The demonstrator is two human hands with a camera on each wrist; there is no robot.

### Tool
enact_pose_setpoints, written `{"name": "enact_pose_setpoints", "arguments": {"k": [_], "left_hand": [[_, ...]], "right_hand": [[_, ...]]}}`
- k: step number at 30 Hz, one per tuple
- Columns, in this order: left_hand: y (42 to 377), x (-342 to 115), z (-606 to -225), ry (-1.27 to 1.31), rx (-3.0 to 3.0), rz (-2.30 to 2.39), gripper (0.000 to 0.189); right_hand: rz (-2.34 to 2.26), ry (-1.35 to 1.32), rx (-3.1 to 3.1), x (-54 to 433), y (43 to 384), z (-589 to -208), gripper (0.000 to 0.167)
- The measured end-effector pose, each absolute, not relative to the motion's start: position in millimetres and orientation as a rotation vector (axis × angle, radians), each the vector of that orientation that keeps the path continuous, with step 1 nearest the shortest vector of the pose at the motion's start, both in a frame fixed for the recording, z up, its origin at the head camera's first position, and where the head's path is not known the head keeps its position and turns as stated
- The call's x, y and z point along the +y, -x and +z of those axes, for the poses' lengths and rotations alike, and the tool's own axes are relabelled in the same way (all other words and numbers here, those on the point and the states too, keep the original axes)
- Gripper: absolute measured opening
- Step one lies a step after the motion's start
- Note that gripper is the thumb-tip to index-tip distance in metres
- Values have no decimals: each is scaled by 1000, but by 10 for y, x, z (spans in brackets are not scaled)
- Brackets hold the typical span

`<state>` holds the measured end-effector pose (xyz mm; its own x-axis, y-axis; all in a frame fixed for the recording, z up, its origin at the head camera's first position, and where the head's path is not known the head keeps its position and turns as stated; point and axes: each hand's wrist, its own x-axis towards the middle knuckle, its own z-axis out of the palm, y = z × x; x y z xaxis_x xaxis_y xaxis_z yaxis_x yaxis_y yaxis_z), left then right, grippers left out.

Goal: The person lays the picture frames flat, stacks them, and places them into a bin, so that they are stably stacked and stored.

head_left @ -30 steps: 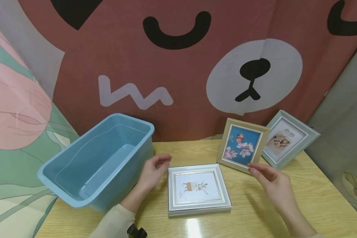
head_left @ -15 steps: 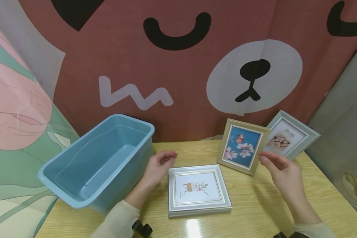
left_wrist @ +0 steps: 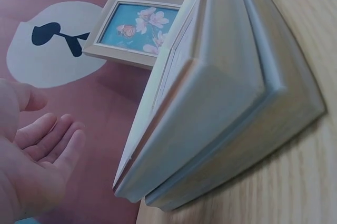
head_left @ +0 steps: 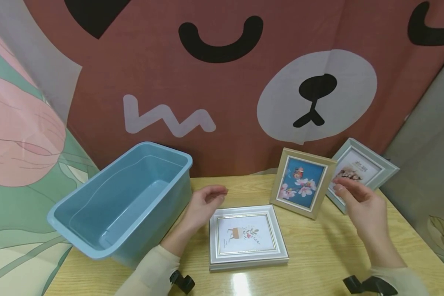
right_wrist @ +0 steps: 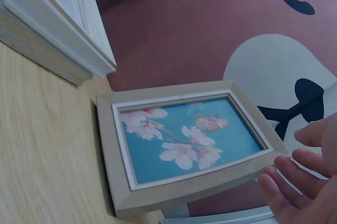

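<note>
A white-silver picture frame (head_left: 246,234) lies flat on the table, its picture facing up. In the left wrist view its side (left_wrist: 221,98) shows two stacked layers, like one frame on another. My left hand (head_left: 201,209) hovers by its far left corner, fingers loosely bent and holding nothing. A gold-beige picture frame (head_left: 303,183) with a bird and blossoms stands leaning back, to the right. Behind it, a grey-green picture frame (head_left: 379,168) stands tilted. My right hand (head_left: 368,209) is in front of that frame, beside the gold-beige one, fingers loosely bent around nothing.
A blue plastic bin (head_left: 148,213) stands at the left, nothing visible inside. A cloth printed with a bear face (head_left: 237,94) hangs behind the wooden table (head_left: 311,263). The table's right edge runs past the grey-green frame.
My right hand has moved right and up, from the gold-beige frame's lower right corner to in front of the grey-green frame. My left hand has shifted slightly right and up. The frames stay put.
</note>
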<state>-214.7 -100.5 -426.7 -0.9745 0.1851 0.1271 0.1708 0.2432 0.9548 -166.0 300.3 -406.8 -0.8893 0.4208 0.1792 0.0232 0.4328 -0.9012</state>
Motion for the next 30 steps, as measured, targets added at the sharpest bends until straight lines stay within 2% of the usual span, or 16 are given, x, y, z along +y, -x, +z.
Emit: {"name": "enact_pose_setpoints", "arguments": {"k": [19,30], "left_hand": [[2209,-869,-4177,-444,2439,1886,31],[2239,-815,-4151,-419,2414,1881,29]], "right_hand": [[1449,365,-2314,3086,1978,-4061,59],[1423,395,-2309,3068,2137,-4077,54]]}}
